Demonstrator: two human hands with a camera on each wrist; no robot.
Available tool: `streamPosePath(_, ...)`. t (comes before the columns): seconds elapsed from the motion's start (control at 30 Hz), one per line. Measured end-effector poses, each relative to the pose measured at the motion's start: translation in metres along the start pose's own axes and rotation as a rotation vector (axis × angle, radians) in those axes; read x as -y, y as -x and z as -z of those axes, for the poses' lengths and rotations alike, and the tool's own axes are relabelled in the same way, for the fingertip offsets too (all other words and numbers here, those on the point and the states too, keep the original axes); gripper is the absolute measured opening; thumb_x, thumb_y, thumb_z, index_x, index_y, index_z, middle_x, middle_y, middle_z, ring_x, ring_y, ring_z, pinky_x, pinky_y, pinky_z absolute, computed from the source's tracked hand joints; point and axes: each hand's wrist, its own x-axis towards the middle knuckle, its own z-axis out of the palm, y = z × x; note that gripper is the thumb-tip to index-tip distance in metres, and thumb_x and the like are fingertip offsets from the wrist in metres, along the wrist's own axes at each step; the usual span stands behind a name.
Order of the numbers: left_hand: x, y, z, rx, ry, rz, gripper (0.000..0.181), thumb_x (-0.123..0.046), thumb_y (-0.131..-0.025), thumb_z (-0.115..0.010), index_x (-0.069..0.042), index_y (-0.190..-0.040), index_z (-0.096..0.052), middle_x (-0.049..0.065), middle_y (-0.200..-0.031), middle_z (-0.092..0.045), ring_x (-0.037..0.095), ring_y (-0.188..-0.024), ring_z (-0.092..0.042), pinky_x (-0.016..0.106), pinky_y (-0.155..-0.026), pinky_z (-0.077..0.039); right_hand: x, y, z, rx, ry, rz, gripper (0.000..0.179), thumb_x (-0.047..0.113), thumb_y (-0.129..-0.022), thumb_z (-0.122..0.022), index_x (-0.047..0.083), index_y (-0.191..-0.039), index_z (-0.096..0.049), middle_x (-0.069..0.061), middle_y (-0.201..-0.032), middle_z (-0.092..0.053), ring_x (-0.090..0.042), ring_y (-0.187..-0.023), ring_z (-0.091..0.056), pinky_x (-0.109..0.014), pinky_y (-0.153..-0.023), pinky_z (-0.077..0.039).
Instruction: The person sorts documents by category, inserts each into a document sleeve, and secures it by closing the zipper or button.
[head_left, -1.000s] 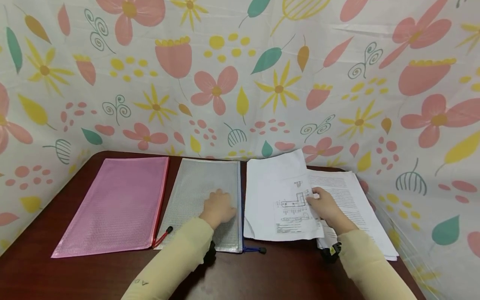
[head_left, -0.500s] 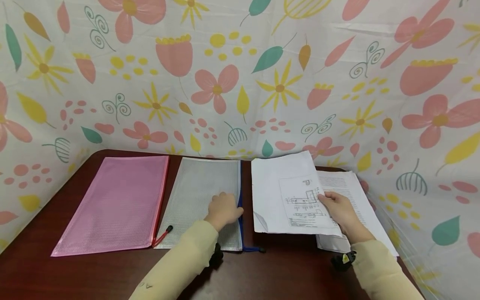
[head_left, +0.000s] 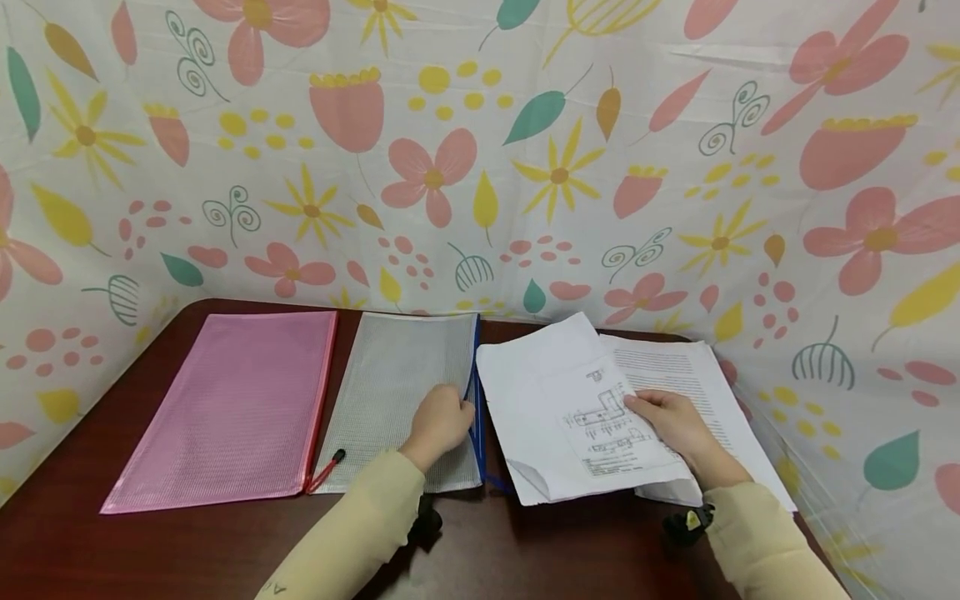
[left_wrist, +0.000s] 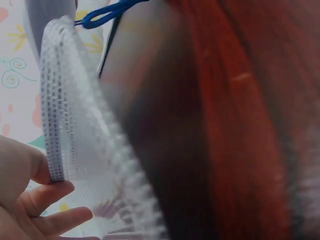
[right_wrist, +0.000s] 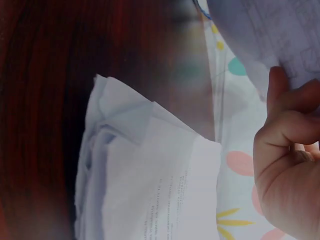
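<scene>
My left hand point(head_left: 442, 423) pinches the blue-zippered edge of a grey mesh zipper pouch point(head_left: 397, 367). In the left wrist view, the mesh edge point(left_wrist: 52, 120) is raised between thumb and fingers, and the pouch gapes beside it. My right hand point(head_left: 678, 429) grips a few sheets of paper point(head_left: 525, 392) by their right side; a line drawing is printed on the top one. Those sheets are tilted, with a curled lower left corner close to the pouch's zipper side. Below the right hand lies a stack of printed papers point(right_wrist: 150, 175), with crumpled corners.
A pink mesh pouch point(head_left: 240, 400) with a red zipper lies flat on the left of the dark wooden table point(head_left: 480, 558). Its red pull cord point(head_left: 326, 471) reaches the grey pouch. A flower-patterned cloth point(head_left: 465, 167) stands behind the table and along its sides.
My left hand has gone from resting on the grey pouch to lifting its zipper edge. The held sheets lifted and shifted right, then swung back left and down towards the pouch.
</scene>
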Motion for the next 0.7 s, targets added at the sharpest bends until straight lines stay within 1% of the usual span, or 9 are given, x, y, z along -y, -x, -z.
streamPosePath(0.13, -0.001, 0.002, -0.003, -0.013, -0.012, -0.021, 0.034, -0.008, -0.086, -0.049, -0.014, -0.056, -0.033, 0.000, -0.060, -0.036, 0.013, -0.050, -0.032, 0.026, -0.043, -0.029, 0.005, -0.002, -0.001, 0.028, 0.010, 0.007, 0.058, 0.039, -0.092, -0.059, -0.006, -0.128, -0.052, 0.001, -0.080, -0.066, -0.008, -0.061, -0.062, -0.027, -0.056, -0.053)
streamPosePath(0.27, -0.003, 0.004, -0.005, -0.008, -0.071, -0.049, 0.032, -0.010, -0.087, -0.050, -0.014, -0.059, -0.036, 0.001, -0.061, -0.039, 0.014, -0.052, -0.036, 0.028, -0.043, -0.032, 0.012, -0.009, -0.010, 0.021, -0.016, 0.019, 0.056, 0.037, -0.092, -0.059, -0.005, -0.127, -0.053, 0.001, -0.081, -0.065, -0.008, -0.061, -0.062, -0.026, -0.057, -0.053)
streamPosePath(0.4, -0.004, 0.005, -0.005, 0.019, -0.107, -0.077, 0.030, -0.010, -0.088, -0.050, -0.013, -0.060, -0.038, 0.001, -0.059, -0.041, 0.014, -0.051, -0.038, 0.028, -0.040, -0.034, 0.018, -0.020, -0.022, -0.043, -0.017, 0.049, 0.050, 0.035, -0.092, -0.060, -0.004, -0.123, -0.057, 0.000, -0.081, -0.065, -0.006, -0.059, -0.060, -0.025, -0.056, -0.052)
streamPosePath(0.57, -0.004, 0.002, -0.005, 0.062, -0.152, -0.091, 0.026, -0.010, -0.087, -0.051, -0.011, -0.062, -0.043, 0.001, -0.060, -0.043, 0.014, -0.051, -0.039, 0.027, -0.042, -0.034, 0.024, -0.032, -0.037, -0.152, 0.029, 0.124, 0.042, 0.030, -0.093, -0.059, -0.005, -0.117, -0.061, -0.011, -0.086, -0.069, -0.005, -0.059, -0.058, -0.023, -0.055, -0.050)
streamPosePath(0.6, -0.004, 0.001, -0.005, 0.070, -0.165, -0.094, 0.022, -0.010, -0.086, -0.051, -0.010, -0.065, -0.045, 0.002, -0.061, -0.046, 0.014, -0.052, -0.040, 0.027, -0.043, -0.035, 0.025, -0.033, -0.039, -0.171, 0.030, 0.134, 0.041, 0.029, -0.093, -0.059, -0.005, -0.116, -0.062, -0.012, -0.086, -0.069, -0.005, -0.058, -0.058, -0.023, -0.055, -0.050)
streamPosePath(0.63, -0.004, 0.000, -0.004, 0.078, -0.176, -0.096, 0.015, -0.010, -0.086, -0.052, -0.008, -0.071, -0.050, 0.003, -0.064, -0.050, 0.015, -0.053, -0.042, 0.027, -0.044, -0.035, 0.026, -0.035, -0.041, -0.183, 0.023, 0.142, 0.040, 0.027, -0.093, -0.059, -0.005, -0.116, -0.062, -0.014, -0.086, -0.070, -0.005, -0.058, -0.058, -0.023, -0.055, -0.050)
streamPosePath(0.67, -0.004, 0.000, -0.004, 0.087, -0.190, -0.101, 0.007, -0.009, -0.086, -0.053, -0.006, -0.080, -0.055, 0.004, -0.067, -0.054, 0.016, -0.054, -0.044, 0.028, -0.044, -0.036, 0.027, -0.036, -0.043, -0.193, 0.015, 0.148, 0.039, 0.026, -0.093, -0.059, -0.006, -0.115, -0.062, -0.014, -0.085, -0.070, -0.005, -0.057, -0.058, -0.023, -0.055, -0.050)
streamPosePath(0.7, -0.005, -0.001, -0.004, 0.094, -0.205, -0.108, 0.007, -0.009, -0.085, -0.053, -0.006, -0.090, -0.058, 0.006, -0.071, -0.059, 0.017, -0.056, -0.047, 0.029, -0.045, -0.038, 0.028, -0.036, -0.044, -0.203, 0.014, 0.150, 0.038, 0.025, -0.093, -0.059, -0.006, -0.114, -0.063, -0.014, -0.085, -0.070, -0.004, -0.057, -0.058, -0.022, -0.055, -0.049)
